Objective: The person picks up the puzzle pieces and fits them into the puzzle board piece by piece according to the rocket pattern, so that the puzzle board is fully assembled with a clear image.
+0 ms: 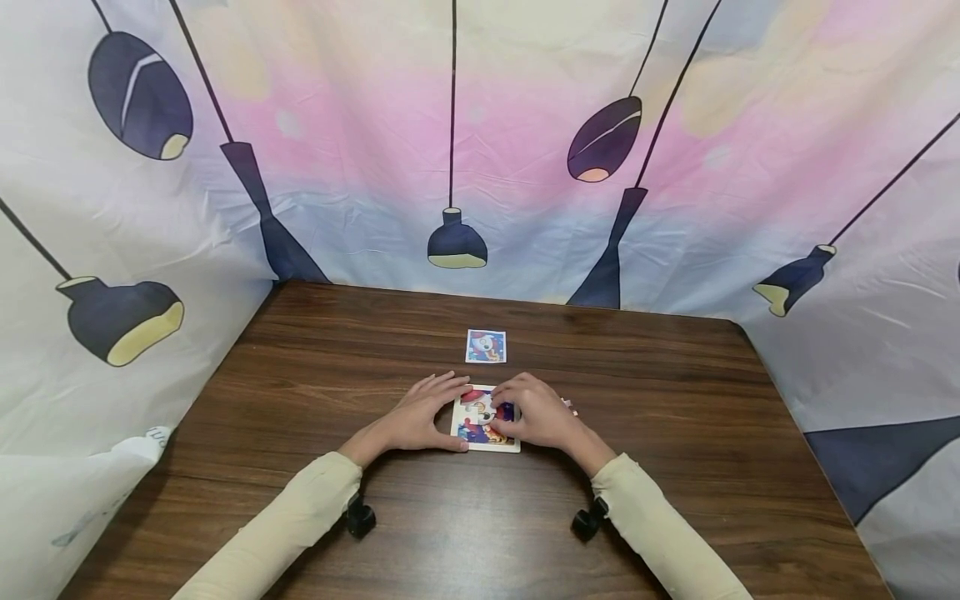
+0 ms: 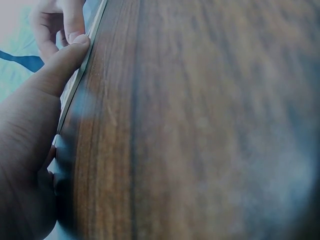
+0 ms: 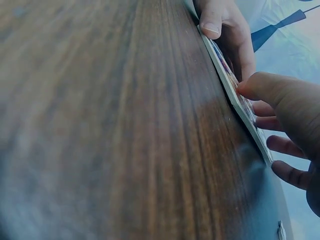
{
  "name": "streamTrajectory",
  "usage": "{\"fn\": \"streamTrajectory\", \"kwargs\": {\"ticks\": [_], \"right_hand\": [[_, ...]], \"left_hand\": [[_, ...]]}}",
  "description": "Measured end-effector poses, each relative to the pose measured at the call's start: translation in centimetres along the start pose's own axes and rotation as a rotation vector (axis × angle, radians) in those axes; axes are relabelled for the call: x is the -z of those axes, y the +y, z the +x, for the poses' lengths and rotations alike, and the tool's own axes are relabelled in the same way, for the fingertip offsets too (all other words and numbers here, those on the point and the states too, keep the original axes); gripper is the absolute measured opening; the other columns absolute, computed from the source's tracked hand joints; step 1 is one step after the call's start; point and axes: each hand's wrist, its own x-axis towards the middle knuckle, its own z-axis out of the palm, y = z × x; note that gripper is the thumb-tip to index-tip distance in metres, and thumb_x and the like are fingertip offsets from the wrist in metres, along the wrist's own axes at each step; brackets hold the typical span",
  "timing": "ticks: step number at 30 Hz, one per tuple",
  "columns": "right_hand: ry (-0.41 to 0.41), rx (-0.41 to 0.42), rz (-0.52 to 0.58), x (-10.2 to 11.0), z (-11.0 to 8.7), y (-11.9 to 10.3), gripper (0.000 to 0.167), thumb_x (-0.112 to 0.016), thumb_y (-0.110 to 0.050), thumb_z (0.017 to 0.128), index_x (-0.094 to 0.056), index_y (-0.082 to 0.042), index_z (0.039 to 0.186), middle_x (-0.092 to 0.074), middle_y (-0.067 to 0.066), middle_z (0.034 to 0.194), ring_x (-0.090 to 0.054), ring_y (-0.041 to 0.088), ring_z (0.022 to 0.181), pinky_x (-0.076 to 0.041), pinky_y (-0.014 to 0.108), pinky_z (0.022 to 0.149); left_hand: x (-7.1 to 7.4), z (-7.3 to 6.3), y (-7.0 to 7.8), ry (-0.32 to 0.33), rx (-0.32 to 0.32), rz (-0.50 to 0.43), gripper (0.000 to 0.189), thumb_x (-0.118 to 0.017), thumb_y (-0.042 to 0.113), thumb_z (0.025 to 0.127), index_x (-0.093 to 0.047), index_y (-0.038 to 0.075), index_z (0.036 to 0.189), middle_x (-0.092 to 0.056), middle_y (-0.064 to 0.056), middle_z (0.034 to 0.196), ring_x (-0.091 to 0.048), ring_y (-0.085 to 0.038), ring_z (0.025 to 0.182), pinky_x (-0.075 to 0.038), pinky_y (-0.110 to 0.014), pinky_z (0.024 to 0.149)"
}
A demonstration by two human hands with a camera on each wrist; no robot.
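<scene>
A small jigsaw puzzle (image 1: 474,433) in a pale frame lies flat on the table, its colourful picture partly covered by both hands. My left hand (image 1: 420,415) spans the puzzle's left side, thumb at the near corner and fingers at the far one. In the left wrist view its thumb (image 2: 65,65) lies straight along the frame's edge. Over the right half bends my right hand (image 1: 538,414), pinching a puzzle piece (image 1: 488,416) at the picture's surface between thumb and fingertips; the piece is mostly hidden. The right wrist view shows the right thumb (image 3: 255,86) low against the picture.
Beyond the puzzle lies a square picture card (image 1: 486,346) with a similar image. Loose pieces (image 1: 570,407) show just right of my right hand. The brown wooden table (image 1: 360,333) meets a lamp-printed cloth (image 1: 375,167) at the back and sides.
</scene>
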Motion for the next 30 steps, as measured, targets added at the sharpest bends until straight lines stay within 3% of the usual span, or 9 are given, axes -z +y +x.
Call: {"fn": "streamTrajectory", "kwargs": {"ticks": [30], "right_hand": [[-0.013,-0.048,0.003,-0.49,0.27,-0.22,0.031,-0.077,-0.046,0.090,-0.081,-0.021,0.107,-0.071,0.000,0.124,-0.059,0.018,0.115,-0.051,0.042,0.102]], "left_hand": [[-0.12,-0.03,-0.18,0.001,0.002,0.004,0.102,-0.073,0.071,0.081,-0.039,0.016,0.159,-0.031,-0.002,0.167,-0.016,-0.028,0.157,-0.009,-0.059,0.125]]}}
